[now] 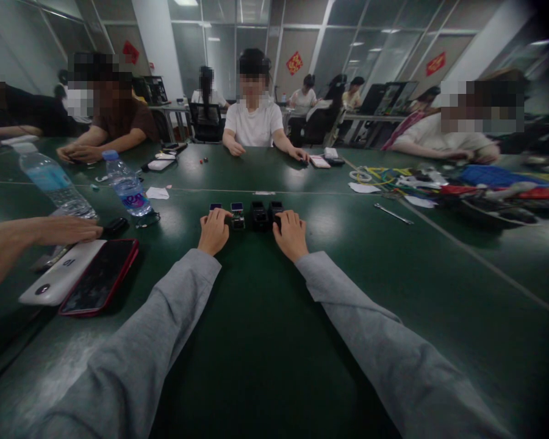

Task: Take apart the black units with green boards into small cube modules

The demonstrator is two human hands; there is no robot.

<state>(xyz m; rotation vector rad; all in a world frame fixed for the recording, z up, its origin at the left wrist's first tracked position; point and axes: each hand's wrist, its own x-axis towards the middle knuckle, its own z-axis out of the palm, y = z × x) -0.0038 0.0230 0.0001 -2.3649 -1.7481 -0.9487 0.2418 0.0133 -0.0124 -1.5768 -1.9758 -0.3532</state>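
Observation:
Four small devices would be miscounted easily, so I note several in a short row on the green table (265,366) in front of me. My left hand (214,235) curls over the leftmost one, a small module with a dark bluish screen (215,207), its lower part hidden by my fingers. Just right of that hand stands a similar screen module (237,216) with bare electronics showing. A black boxy case (258,216) sits beside it, untouched. At the row's right end, my right hand (291,235) has its thumb and fingers around another black case (275,210), partly covered.
On the left lie a white box (61,274), a red-cased phone (100,277) and two water bottles (128,186), with another person's hand (64,230) reaching in. A wrench (393,213) and a cable pile (393,180) lie at right. People sit opposite.

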